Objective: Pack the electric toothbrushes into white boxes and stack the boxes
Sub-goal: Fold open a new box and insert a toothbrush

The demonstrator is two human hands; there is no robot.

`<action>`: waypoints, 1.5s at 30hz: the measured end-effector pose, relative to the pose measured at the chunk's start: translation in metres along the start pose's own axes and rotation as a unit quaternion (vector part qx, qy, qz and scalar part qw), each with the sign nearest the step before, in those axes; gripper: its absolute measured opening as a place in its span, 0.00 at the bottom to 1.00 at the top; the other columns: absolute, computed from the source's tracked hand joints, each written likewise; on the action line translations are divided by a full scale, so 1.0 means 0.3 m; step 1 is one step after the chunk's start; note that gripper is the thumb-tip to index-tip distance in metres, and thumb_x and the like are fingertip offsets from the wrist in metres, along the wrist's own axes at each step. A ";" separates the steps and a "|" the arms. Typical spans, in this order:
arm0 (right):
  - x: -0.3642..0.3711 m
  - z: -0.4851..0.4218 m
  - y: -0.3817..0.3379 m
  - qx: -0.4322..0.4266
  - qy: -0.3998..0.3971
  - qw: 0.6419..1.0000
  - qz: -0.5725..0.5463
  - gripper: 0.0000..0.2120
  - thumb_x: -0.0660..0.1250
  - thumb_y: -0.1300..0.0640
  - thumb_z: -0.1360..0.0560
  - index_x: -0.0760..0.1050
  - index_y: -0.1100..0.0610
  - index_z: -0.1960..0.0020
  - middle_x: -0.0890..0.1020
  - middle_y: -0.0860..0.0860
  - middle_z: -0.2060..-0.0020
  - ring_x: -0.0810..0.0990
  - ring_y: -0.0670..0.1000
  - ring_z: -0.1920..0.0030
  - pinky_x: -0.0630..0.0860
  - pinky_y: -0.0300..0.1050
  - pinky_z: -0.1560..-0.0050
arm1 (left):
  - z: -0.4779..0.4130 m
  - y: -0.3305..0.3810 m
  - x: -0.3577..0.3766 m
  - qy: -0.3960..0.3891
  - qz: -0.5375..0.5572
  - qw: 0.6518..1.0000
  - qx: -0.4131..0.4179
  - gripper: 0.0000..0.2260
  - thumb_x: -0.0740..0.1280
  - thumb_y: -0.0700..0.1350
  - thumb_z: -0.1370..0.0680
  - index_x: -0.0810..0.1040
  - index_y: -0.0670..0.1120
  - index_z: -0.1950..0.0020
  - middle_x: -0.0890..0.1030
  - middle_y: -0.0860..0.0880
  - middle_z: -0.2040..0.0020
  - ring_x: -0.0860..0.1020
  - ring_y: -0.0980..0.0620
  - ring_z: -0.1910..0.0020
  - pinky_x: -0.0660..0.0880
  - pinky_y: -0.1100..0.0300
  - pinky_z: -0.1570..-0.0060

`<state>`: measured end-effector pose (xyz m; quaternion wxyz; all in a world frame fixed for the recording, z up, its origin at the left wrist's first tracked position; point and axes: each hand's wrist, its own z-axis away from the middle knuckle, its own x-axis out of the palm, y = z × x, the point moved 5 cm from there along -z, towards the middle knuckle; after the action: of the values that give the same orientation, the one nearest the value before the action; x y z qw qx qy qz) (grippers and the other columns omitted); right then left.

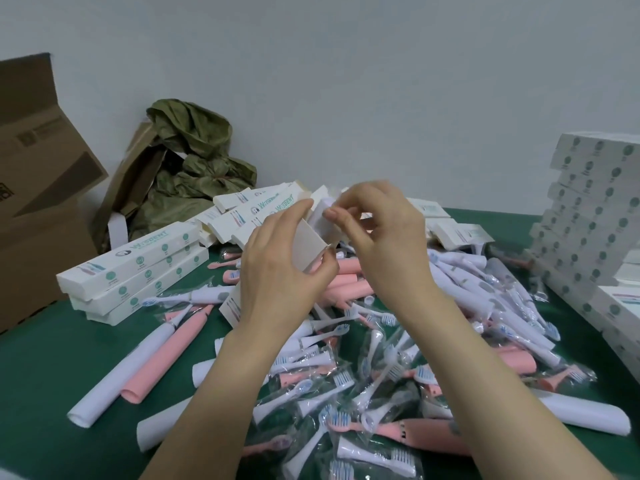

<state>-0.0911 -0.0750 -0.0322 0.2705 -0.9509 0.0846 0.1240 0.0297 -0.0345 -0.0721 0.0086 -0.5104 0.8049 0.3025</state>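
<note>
The left hand (280, 271) curls round the open end of a white box (311, 242), and the right hand (381, 237) pinches its flap (320, 218). Toward 6 o'clock, pink and white toothbrushes (381, 358) are heaped on the green table (34, 375). A tall box stack (588, 220) stands at 3 o'clock and a low box pile (131, 282) at 9. A cardboard carton (34, 202) sits at 10, an olive bag (194, 168) at 11, against a pale wall (346, 64).

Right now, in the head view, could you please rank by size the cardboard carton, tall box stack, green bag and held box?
1. cardboard carton and tall box stack: look alike, both cropped by the frame
2. green bag
3. held box
</note>
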 end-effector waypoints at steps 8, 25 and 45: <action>0.020 0.003 0.040 0.107 -0.125 0.983 -0.085 0.11 0.64 0.60 0.24 0.81 0.56 0.62 0.80 0.50 0.68 0.74 0.43 0.67 0.69 0.37 0.63 | 0.008 -0.045 -0.032 0.013 -0.028 0.999 0.017 0.25 0.70 0.47 0.30 0.73 0.46 0.33 0.77 0.49 0.42 0.71 0.54 0.44 0.69 0.55 0.43; 0.105 0.187 0.251 0.122 -0.456 0.860 0.194 0.06 0.72 0.57 0.28 0.80 0.51 0.51 0.80 0.43 0.56 0.76 0.45 0.56 0.73 0.37 0.54 | 0.036 -0.044 -0.028 0.004 -0.018 0.998 0.058 0.25 0.72 0.44 0.30 0.73 0.46 0.33 0.77 0.49 0.41 0.69 0.55 0.43 0.69 0.52 0.42; -0.065 0.100 0.065 0.135 -0.477 0.857 -0.143 0.08 0.62 0.59 0.21 0.72 0.62 0.56 0.73 0.46 0.67 0.71 0.45 0.67 0.70 0.35 0.63 | 0.056 -0.045 0.018 -0.062 -0.041 0.992 0.097 0.28 0.69 0.49 0.31 0.72 0.46 0.32 0.78 0.47 0.41 0.70 0.53 0.44 0.61 0.63 0.42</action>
<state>-0.1200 -0.0734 -0.0609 0.4185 -0.7308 -0.1753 0.5100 0.0334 -0.0345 -0.0941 0.1204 -0.5204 0.8065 0.2533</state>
